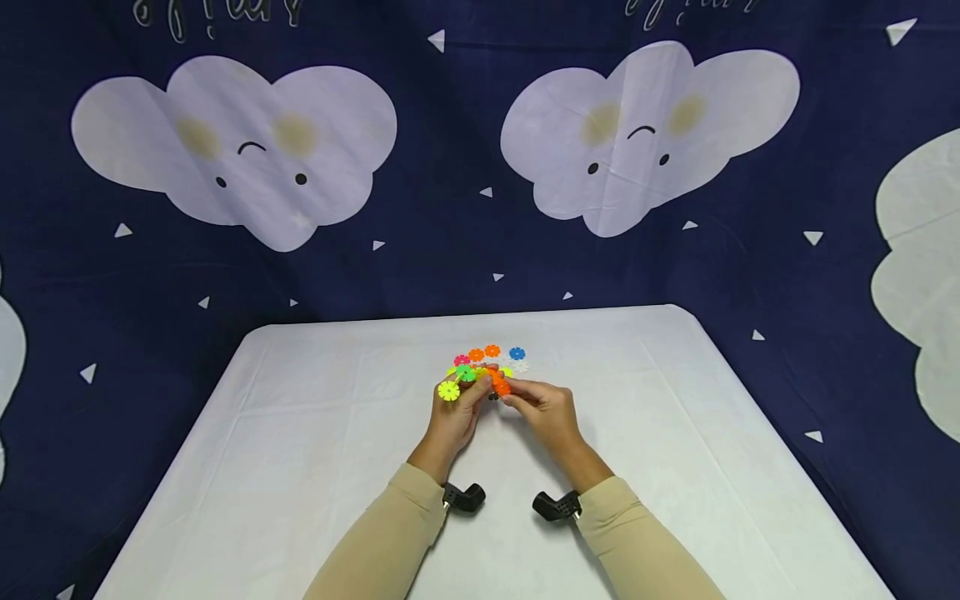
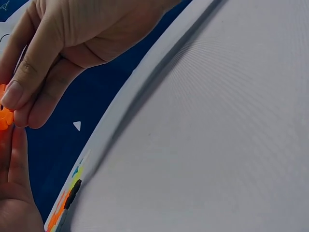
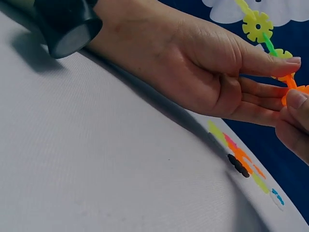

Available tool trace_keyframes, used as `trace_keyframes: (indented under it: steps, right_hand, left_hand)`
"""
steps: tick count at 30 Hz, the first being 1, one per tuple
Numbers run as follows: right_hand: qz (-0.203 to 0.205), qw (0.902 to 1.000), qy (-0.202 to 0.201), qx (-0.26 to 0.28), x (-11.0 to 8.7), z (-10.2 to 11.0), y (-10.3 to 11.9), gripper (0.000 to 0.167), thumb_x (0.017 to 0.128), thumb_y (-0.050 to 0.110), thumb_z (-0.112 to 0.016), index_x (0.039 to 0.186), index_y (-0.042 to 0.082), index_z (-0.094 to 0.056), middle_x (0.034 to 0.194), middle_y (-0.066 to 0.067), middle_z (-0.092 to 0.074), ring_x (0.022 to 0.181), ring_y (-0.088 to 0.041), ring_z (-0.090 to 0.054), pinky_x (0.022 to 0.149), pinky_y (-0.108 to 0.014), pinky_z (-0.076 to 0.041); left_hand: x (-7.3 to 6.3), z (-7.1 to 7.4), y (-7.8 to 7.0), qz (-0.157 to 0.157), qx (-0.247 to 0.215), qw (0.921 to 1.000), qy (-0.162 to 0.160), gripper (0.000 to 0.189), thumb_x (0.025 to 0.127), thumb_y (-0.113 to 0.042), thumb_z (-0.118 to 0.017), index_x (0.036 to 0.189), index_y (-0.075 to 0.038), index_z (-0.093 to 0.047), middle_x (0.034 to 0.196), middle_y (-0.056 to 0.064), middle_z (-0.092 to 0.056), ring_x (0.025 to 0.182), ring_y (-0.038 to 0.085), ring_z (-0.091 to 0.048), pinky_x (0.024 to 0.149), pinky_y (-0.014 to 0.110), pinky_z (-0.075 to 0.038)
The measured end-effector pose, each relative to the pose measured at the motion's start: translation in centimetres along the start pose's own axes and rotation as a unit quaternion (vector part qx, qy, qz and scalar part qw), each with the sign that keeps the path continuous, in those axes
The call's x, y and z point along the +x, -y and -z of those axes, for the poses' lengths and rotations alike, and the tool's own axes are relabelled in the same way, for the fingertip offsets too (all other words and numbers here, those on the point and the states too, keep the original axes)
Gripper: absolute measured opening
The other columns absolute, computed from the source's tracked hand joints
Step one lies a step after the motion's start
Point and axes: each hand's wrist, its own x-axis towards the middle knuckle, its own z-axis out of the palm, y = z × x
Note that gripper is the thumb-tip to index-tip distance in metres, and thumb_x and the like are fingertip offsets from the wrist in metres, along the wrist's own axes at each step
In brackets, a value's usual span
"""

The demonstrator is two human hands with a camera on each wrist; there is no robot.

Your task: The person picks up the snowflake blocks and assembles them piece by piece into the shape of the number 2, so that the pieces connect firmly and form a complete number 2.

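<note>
Both hands meet over the far middle of the white table (image 1: 315,433). My left hand (image 1: 452,421) holds a chain of notched plastic discs between thumb and fingers. A yellow disc (image 1: 448,391) sits at the chain's outer end, with a green disc (image 1: 466,373) beside it. In the right wrist view the yellow disc (image 3: 258,26), a green one edge-on, another yellow and an orange piece (image 3: 291,83) run in a line to the left thumb. My right hand (image 1: 553,414) pinches an orange disc (image 1: 502,387) against that end of the chain; fingers partly hide the joint.
Loose discs lie just beyond the hands: a pink disc (image 1: 461,360), orange discs (image 1: 492,351), a blue disc (image 1: 517,353), white ones (image 1: 521,366) and a black disc (image 3: 238,166). A dark blue cloth (image 1: 442,275) with clouds hangs behind the table.
</note>
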Motion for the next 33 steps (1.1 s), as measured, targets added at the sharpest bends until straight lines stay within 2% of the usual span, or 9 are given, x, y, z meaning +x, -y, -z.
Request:
trace_keyframes:
  steps: [5, 11, 14, 17, 21, 25, 28, 33]
  right_hand:
    - [0.022, 0.9995, -0.005, -0.02, -0.2, 0.0, -0.5, 0.036, 0.064, -0.03, -0.084, 0.096, -0.019, -0.074, 0.087, -0.028, -0.073, 0.073, -0.041, -0.075, 0.068, -0.025, -0.062]
    - [0.025, 0.9994, -0.007, -0.021, -0.9, -0.1, -2.4, 0.038, 0.062, -0.027, -0.086, 0.098, -0.017, -0.076, 0.089, -0.025, -0.075, 0.075, -0.041, -0.075, 0.07, -0.023, -0.062]
    - [0.027, 0.9995, -0.007, -0.015, -1.1, -0.1, -3.1, 0.038, 0.063, -0.024, -0.088, 0.098, -0.015, -0.077, 0.091, -0.024, -0.075, 0.077, -0.041, -0.076, 0.071, -0.024, -0.062]
    - [0.024, 0.9997, -0.008, -0.006, -1.2, -0.1, -3.3, 0.037, 0.066, -0.023, -0.088, 0.1, -0.013, -0.077, 0.094, -0.022, -0.076, 0.078, -0.04, -0.076, 0.072, -0.025, -0.062]
    - [0.015, 0.9998, -0.01, 0.0, -1.1, 0.0, -3.2, 0.037, 0.067, -0.024, -0.087, 0.101, -0.013, -0.077, 0.095, -0.023, -0.076, 0.078, -0.039, -0.076, 0.072, -0.025, -0.062]
    - [0.015, 0.9998, -0.012, 0.003, -1.0, -0.1, -2.8, 0.038, 0.064, -0.03, -0.084, 0.1, -0.018, -0.074, 0.092, -0.027, -0.074, 0.075, -0.042, -0.075, 0.069, -0.029, -0.063]
    - [0.011, 0.9999, -0.01, 0.007, -1.0, -0.1, -2.8, 0.039, 0.065, -0.032, -0.082, 0.101, -0.02, -0.073, 0.091, -0.03, -0.073, 0.074, -0.044, -0.074, 0.067, -0.032, -0.064]
    - [-0.016, 0.9998, 0.006, 0.011, -1.3, 0.2, -3.4, 0.041, 0.069, -0.027, -0.084, 0.107, -0.018, -0.072, 0.093, -0.027, -0.074, 0.076, -0.043, -0.075, 0.069, -0.033, -0.064]
  left_hand:
    - [0.0, 0.1, 0.0, 0.006, -0.008, 0.9997, 0.021, 0.048, 0.096, 0.003, -0.075, 0.133, 0.024, -0.053, 0.12, 0.023, -0.073, 0.109, 0.028, -0.072, 0.096, 0.035, -0.059]
    - [0.0, 0.1, 0.1, 0.004, -0.011, 0.9993, 0.035, 0.048, 0.097, 0.004, -0.073, 0.133, 0.026, -0.05, 0.118, 0.02, -0.074, 0.109, 0.026, -0.072, 0.097, 0.035, -0.058]
    - [-0.1, 0.0, 0.1, 0.0, -0.008, 0.9993, 0.035, 0.041, 0.098, 0.006, -0.071, 0.131, 0.023, -0.054, 0.12, 0.021, -0.073, 0.111, 0.027, -0.071, 0.098, 0.035, -0.058]
    - [-0.1, 0.0, 0.0, -0.001, -0.002, 0.9992, 0.04, 0.034, 0.098, 0.008, -0.07, 0.13, 0.016, -0.06, 0.124, 0.021, -0.072, 0.115, 0.028, -0.07, 0.099, 0.036, -0.057]
    - [-0.2, 0.0, -0.1, -0.002, 0.0, 0.9986, 0.054, 0.033, 0.099, 0.01, -0.068, 0.131, 0.009, -0.062, 0.128, 0.02, -0.07, 0.118, 0.028, -0.068, 0.102, 0.039, -0.055]
    - [-0.1, 0.0, -0.1, -0.009, -0.002, 0.9977, 0.068, 0.038, 0.099, 0.016, -0.062, 0.136, 0.019, -0.054, 0.131, 0.022, -0.068, 0.119, 0.028, -0.068, 0.104, 0.04, -0.054]
    - [-0.2, 0.0, -0.2, -0.006, -0.001, 0.9981, 0.061, 0.044, 0.098, 0.016, -0.063, 0.138, 0.025, -0.047, 0.13, 0.022, -0.068, 0.117, 0.027, -0.068, 0.103, 0.039, -0.054]
    - [-0.2, -0.1, -0.3, 0.0, -0.005, 0.9996, 0.029, 0.045, 0.098, 0.012, -0.067, 0.137, 0.024, -0.049, 0.13, 0.026, -0.067, 0.112, 0.024, -0.07, 0.1, 0.035, -0.056]
